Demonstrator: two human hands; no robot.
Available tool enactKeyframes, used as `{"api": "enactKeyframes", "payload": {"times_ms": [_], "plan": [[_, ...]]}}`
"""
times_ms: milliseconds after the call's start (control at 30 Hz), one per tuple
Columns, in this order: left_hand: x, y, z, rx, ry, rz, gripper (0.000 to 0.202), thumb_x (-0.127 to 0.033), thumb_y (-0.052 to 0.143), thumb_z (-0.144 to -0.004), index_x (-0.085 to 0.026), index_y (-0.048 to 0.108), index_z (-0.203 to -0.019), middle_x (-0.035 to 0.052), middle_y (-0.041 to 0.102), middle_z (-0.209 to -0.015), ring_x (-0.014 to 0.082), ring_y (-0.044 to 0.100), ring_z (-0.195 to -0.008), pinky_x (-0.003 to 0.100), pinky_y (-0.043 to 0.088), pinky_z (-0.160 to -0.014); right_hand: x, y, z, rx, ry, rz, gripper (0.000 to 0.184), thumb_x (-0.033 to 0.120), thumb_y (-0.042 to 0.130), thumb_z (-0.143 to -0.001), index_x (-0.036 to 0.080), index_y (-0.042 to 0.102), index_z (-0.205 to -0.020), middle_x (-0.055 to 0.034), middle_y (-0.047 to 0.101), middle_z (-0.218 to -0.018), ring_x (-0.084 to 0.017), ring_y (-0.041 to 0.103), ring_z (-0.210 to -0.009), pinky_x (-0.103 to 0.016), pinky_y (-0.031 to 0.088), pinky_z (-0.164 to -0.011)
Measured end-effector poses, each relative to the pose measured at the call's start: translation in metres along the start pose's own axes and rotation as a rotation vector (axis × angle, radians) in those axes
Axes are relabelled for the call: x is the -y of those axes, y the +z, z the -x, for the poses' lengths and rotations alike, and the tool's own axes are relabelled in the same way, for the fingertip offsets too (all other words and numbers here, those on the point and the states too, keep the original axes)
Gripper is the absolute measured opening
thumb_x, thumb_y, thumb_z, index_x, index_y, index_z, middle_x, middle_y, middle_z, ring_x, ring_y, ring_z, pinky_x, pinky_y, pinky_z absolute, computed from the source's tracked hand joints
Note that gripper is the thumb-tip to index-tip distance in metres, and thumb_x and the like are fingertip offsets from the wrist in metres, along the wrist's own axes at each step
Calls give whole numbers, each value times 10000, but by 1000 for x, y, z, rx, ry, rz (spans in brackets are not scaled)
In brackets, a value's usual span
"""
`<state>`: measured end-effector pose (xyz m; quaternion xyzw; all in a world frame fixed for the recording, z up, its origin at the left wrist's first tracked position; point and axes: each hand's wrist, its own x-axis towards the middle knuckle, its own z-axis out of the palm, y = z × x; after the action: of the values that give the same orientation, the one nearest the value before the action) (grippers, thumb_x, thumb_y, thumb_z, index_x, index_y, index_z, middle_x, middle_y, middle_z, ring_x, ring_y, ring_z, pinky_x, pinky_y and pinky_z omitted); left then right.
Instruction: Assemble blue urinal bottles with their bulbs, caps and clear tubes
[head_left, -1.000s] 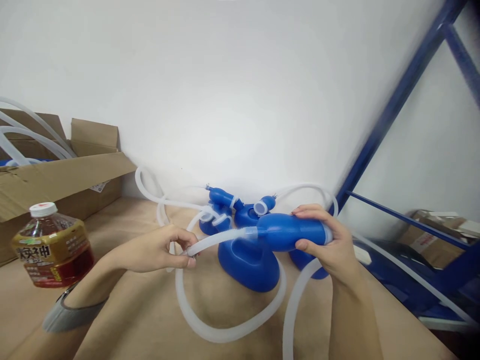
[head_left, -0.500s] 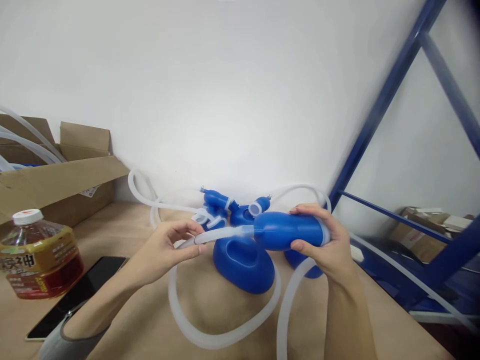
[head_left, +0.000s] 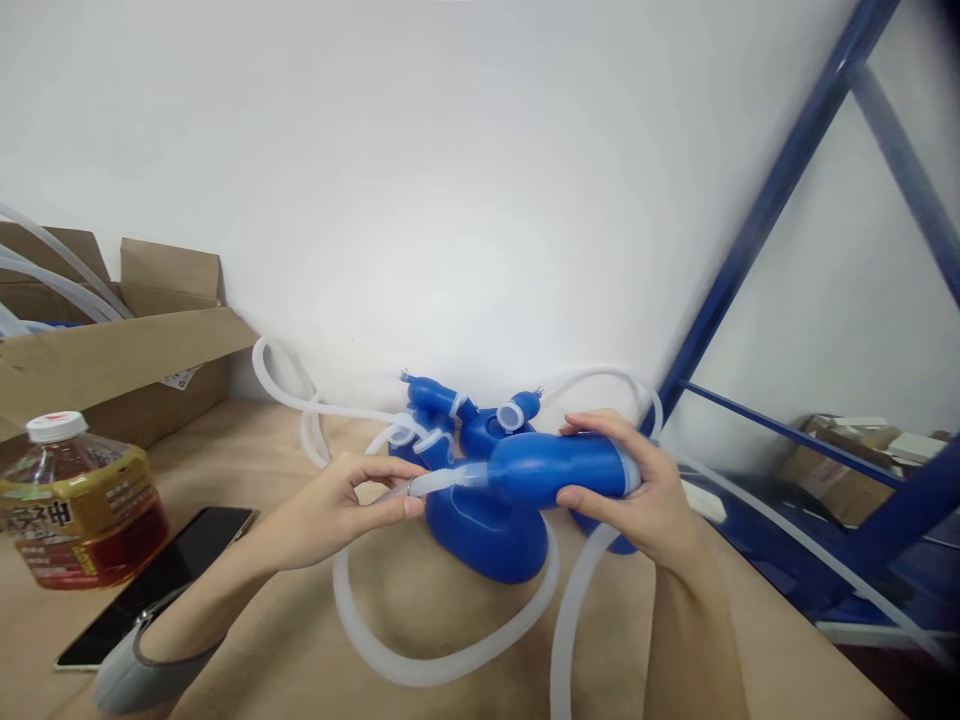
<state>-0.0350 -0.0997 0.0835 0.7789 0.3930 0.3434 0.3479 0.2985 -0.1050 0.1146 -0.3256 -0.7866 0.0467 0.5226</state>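
In my right hand [head_left: 626, 480] is a blue bottle-shaped plastic part [head_left: 551, 468], lying sideways with a pale ring at its right end. A translucent white tube [head_left: 442, 482] is fitted to its narrow left neck. My left hand [head_left: 375, 500] pinches this tube between thumb and fingers, at a thin wire hose clamp [head_left: 410, 487] looped around it. Below the joint, a blue hollow-topped container [head_left: 487, 550] rests on the table, partly hidden by the held part. The tube [head_left: 420, 670] curves in a loop across the table in front.
Behind are more blue containers and a bottle-shaped part [head_left: 433, 394] with tubes. At left stand a cardboard box [head_left: 127, 345] of tubes, a drink bottle [head_left: 82, 510] and a phone [head_left: 161, 585]. A blue metal frame [head_left: 750, 240] rises at right, beside the wall.
The blue part has shifted slightly left in my right hand. My left hand and the wire clamp have slid right along the tube, closer to the blue neck.
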Motion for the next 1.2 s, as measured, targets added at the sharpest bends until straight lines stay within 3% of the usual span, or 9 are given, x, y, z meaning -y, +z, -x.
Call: {"api": "enactKeyframes", "payload": {"times_ms": [300,533,700,800,933,1000,1033,1100,1200], "plan": [[-4,12,14,-178,177,-130,377,-488,674,-970,-330,748,-1304,14,781,-1261,276,708,-1174,380,537,-1057,4,33,-7,98,-50,-95,510,443,920,-753,360,720,-1215,-33,707,-1156,-262,680,-1110,-366,563,-951],[-15,4,22,-302,384,-375,368,-456,623,-1021,-287,718,-1333,24,815,-1123,222,749,-966,325,573,-861,14,50,-9,10,-127,-192,460,379,922,-764,331,716,-1173,-33,687,-1123,-240,665,-1069,-367,560,-954],[-13,-3,23,-334,519,-567,377,-383,555,-1070,-266,614,-1423,34,793,-1207,217,733,-1050,420,470,-1069,7,65,-9,-63,-128,-270,399,376,917,-769,313,730,-1116,-27,702,-1101,-235,671,-1045,-384,552,-970],[-12,-3,20,-447,511,-616,439,-439,569,-1057,-274,553,-1463,53,761,-1276,237,694,-1166,466,407,-1135,1,70,-8,-95,-101,-309,371,391,913,-772,311,739,-1090,-24,700,-1101,-234,674,-1039,-389,544,-973],[-27,-3,24,-677,613,-636,350,-371,658,-1013,-206,644,-1321,109,733,-1237,249,664,-1163,397,488,-1033,-4,68,-8,-152,-80,-290,348,413,914,-763,306,751,-1051,-29,706,-1097,-246,676,-1031,-405,536,-963],[-37,-3,31,-740,646,-600,131,-253,672,-991,-189,712,-1098,74,753,-1039,208,696,-970,311,533,-871,-6,65,-9,-207,-73,-262,331,423,913,-758,295,751,-1017,-36,716,-1083,-254,682,-1011,-415,540,-942],[-41,-2,34,-723,618,-575,74,-218,654,-988,-195,718,-957,33,740,-887,171,687,-806,267,527,-750,-8,64,-9,-242,-68,-245,324,430,912,-755,287,748,-995,-41,722,-1072,-260,684,-999,-422,543,-929],[-44,3,40,-589,450,-504,217,-240,600,-1007,-217,704,-818,-24,678,-678,129,611,-569,231,463,-558,-10,61,-10,-325,-52,-206,317,449,905,-754,271,735,-955,-55,729,-1050,-274,687,-985,-443,545,-911],[-36,15,39,-366,123,-263,273,-427,551,-1032,-277,729,-1175,-3,775,-842,176,703,-643,247,527,-571,-14,60,-10,-413,-24,-177,317,473,885,-769,262,716,-937,-71,734,-1055,-288,683,-1006,-474,534,-929]]}}
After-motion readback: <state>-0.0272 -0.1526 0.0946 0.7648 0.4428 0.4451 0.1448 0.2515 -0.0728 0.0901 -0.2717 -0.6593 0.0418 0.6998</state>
